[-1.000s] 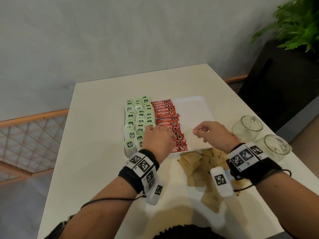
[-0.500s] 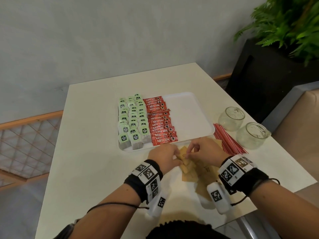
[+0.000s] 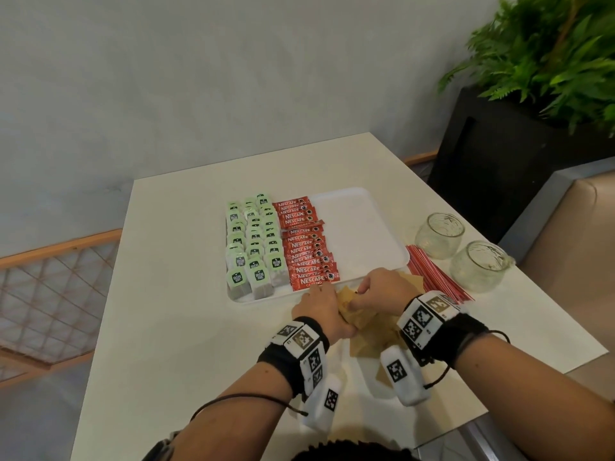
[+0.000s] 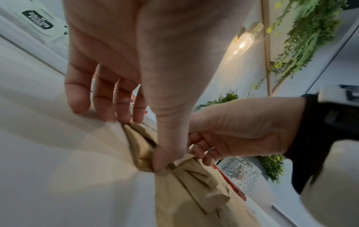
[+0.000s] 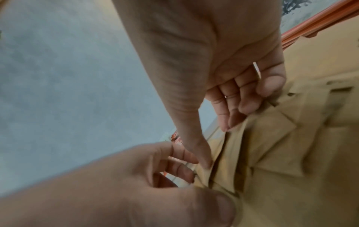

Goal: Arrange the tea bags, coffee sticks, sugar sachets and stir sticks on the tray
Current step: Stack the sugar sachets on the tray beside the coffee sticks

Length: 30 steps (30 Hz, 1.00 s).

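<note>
A white tray holds rows of green tea bags on its left and red coffee sticks down its middle; its right part is bare. Brown sugar sachets lie in a loose pile on the table just in front of the tray. My left hand pinches a bunch of these sachets between thumb and fingers. My right hand grips the same bunch from the other side, thumb against curled fingers. Red stir sticks lie on the table right of the tray.
Two empty glass jars stand on the table right of the stir sticks. A dark planter with a fern stands behind the table's right corner. The table edge runs close on the right, beside a beige seat.
Both hands came back from the coffee sticks on the tray to the sachet pile and took hold of a bunch of sachets. The head view swung right and back.
</note>
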Each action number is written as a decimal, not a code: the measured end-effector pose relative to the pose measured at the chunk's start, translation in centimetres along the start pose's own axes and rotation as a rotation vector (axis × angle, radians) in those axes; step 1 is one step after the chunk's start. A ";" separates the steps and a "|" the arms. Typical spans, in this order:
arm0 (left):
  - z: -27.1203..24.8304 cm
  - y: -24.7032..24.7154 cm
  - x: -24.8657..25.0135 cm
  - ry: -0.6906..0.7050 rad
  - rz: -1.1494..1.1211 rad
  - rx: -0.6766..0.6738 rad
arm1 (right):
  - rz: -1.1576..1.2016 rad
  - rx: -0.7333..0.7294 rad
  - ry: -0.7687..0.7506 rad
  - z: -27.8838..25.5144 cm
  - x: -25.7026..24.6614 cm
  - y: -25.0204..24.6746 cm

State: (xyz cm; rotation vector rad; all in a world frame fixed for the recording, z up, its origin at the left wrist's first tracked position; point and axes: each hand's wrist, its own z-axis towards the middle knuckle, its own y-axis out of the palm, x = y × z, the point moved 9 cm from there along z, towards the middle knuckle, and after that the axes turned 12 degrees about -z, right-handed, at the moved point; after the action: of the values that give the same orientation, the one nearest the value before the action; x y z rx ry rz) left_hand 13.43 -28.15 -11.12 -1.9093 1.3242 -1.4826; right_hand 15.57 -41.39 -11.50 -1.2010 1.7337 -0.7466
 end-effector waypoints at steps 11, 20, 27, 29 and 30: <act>0.4 0.0 -0.7 0.004 -0.177 -0.021 | -0.088 0.005 0.031 -0.4 -0.8 0.2; -0.2 0.3 -0.4 0.002 -0.262 -0.081 | 0.045 0.012 -0.083 -1.5 -2.2 0.1; -0.3 -0.1 -1.1 -0.022 -0.199 -0.093 | 0.032 0.049 -0.076 -2.6 -1.6 -0.3; -0.5 -0.4 -0.8 -0.011 -0.182 -0.091 | 0.030 0.033 -0.117 -2.7 -1.9 -0.3; -0.7 -0.7 -0.5 0.018 -0.162 -0.078 | 0.034 0.028 -0.151 -2.8 -2.0 -0.3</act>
State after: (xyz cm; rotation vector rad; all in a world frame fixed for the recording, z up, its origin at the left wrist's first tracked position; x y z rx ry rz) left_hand 13.10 -27.20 -10.54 -2.1016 1.2781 -1.5484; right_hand 13.44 -39.61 -9.41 -1.1758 1.6108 -0.6416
